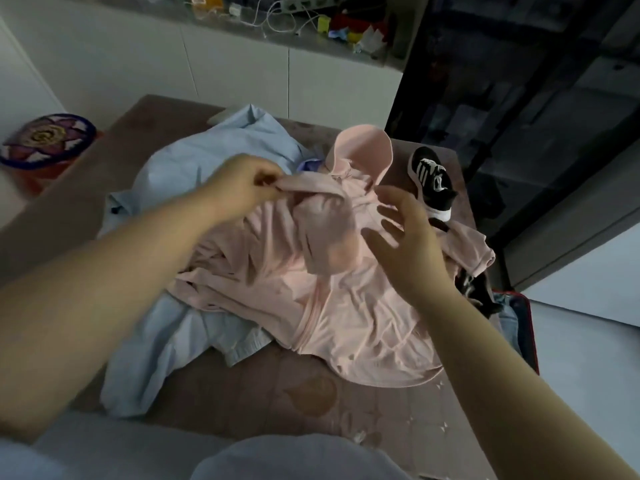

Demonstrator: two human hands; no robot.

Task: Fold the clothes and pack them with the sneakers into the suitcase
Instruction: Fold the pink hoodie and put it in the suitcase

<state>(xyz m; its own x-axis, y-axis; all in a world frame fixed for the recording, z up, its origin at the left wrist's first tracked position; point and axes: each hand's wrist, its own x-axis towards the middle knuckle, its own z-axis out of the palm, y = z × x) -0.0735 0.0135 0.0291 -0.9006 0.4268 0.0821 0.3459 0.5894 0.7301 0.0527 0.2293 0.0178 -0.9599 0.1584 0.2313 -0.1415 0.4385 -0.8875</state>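
My left hand (242, 187) pinches the pink hoodie (346, 317) at its shoulder; my right hand (405, 237) hovers over it, fingers spread and empty. The hoodie lies hood-away, its loose sleeve (474, 251) nearer my right hand.

The pink zip-front hoodie (346, 299) lies over the pale blue garment (214, 150) on the mauve quilted bed (259, 393). Behind-right sits the black-and-white sneaker (433, 181) — right of the bed, the red-rimmed suitcase (531, 327).

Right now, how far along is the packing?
Barely started. Nothing looks folded: the pink hoodie lies crumpled over the blue garment. The left hand pinches its fabric; the right hand hovers open. Left to do: folding both, then packing them and the black sneaker into the suitcase.
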